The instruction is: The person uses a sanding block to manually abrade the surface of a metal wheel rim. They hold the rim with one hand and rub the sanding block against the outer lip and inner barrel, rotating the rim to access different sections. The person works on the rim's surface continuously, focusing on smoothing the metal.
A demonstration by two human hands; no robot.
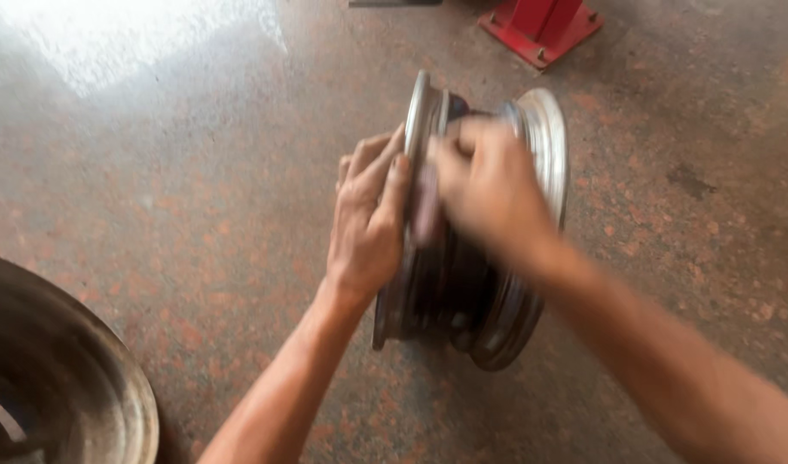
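At the near left corner you have the rim of a second metal wheel (85, 378), well apart from your hands. Your two forearms come up from the bottom edge and meet at a steel wheel rim (531, 283) that stands on its edge on the floor, right in front of you. Its axle line runs left to right, so the two flanges face sideways. Your left hand (368, 219) lies flat against the left flange, fingers together and pointing up, steadying it. Your right hand (488, 185) is on top of the barrel between the flanges; it is blurred, so I cannot tell if it grips something. Both hands are equally near. The floor (196, 172) is reddish speckled stone, bright with glare at far left. Farther away stands a red metal base (540, 26), bolted down.
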